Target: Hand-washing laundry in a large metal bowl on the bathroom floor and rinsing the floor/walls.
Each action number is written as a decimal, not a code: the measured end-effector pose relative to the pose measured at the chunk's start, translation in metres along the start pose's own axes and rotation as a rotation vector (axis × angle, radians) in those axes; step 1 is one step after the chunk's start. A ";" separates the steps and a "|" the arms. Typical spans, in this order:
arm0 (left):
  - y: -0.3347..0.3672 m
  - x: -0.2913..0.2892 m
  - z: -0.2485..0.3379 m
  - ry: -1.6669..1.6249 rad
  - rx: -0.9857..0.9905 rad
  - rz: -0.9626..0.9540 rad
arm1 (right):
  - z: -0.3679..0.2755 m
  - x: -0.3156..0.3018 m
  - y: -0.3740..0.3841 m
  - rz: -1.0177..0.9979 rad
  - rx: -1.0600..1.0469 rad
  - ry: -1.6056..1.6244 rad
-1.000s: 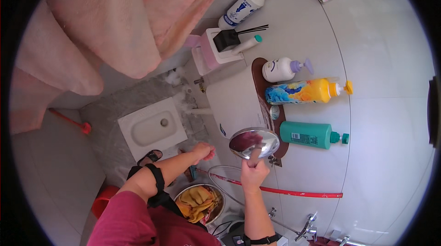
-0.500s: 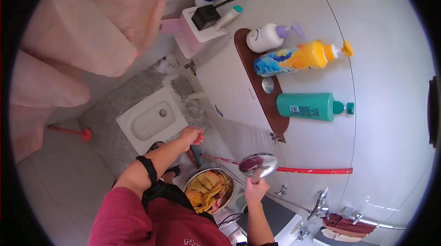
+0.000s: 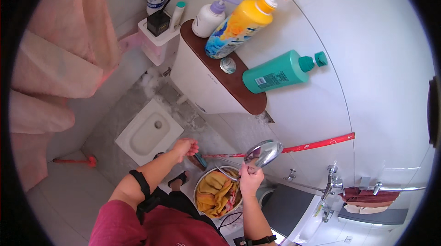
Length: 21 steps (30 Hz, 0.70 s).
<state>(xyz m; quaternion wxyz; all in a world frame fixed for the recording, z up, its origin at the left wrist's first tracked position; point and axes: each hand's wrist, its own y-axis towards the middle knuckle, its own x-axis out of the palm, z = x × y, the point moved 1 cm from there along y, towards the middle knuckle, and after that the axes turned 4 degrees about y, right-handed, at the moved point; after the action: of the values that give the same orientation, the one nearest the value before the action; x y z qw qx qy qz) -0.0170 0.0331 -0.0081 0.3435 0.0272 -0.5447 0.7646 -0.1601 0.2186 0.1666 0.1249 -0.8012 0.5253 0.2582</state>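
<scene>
My right hand (image 3: 251,180) grips a chrome shower head (image 3: 265,153) by its handle, to the right of a round basin. Fine water spray shows between the shower head and the wall. My left hand (image 3: 185,147) hangs beside the white squat toilet (image 3: 143,139), fingers loosely bent and nothing visible in them. Just below it is the bluish head of a broom (image 3: 200,159), whose red pole (image 3: 317,144) slants up the wall. Yellow cloth (image 3: 213,191) lies bunched in the basin (image 3: 196,195) between my forearms.
A white cistern (image 3: 197,82) with a brown lid (image 3: 251,100) carries several pump bottles, one of them green (image 3: 278,73). Pink curtain (image 3: 64,57) hangs at left. A red-headed tool (image 3: 92,161) lies at the floor's left edge. Faucet (image 3: 331,179) and towel rail (image 3: 404,188) are at right.
The view has turned and shifted, so the cistern and bottles sit further left. My right hand still holds the shower head, now tilted more sideways. My left hand stays near the squat toilet.
</scene>
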 end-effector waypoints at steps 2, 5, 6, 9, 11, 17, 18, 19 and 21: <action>-0.001 0.012 0.003 0.024 -0.003 0.002 | 0.002 0.000 0.003 -0.028 -0.076 0.023; -0.007 0.029 0.009 0.022 0.041 -0.033 | 0.000 0.008 0.004 -0.043 0.033 0.261; -0.007 0.035 0.012 0.031 0.046 -0.030 | 0.009 0.007 0.005 -0.037 0.033 0.270; -0.006 0.060 0.026 -0.032 0.149 -0.017 | 0.023 0.004 0.007 0.002 -0.087 0.126; -0.011 0.092 0.049 -0.128 0.548 0.287 | 0.024 0.000 0.004 -0.011 -0.025 0.162; -0.041 0.178 0.116 -0.012 0.642 0.148 | 0.030 -0.017 0.002 0.038 -0.124 0.091; -0.040 0.183 0.118 0.050 0.691 0.197 | 0.031 -0.021 0.003 0.039 -0.126 0.092; -0.031 0.181 0.117 0.049 0.696 0.204 | 0.031 -0.023 0.003 0.036 -0.132 0.095; -0.015 0.174 0.115 0.123 0.835 0.303 | 0.029 -0.028 0.004 0.032 -0.137 0.100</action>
<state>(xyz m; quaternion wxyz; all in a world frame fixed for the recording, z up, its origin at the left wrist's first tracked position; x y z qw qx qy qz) -0.1793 0.0237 0.1227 0.2189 0.0377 -0.1655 0.9609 -0.1805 0.2528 0.1579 0.0391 -0.8112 0.5247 0.2552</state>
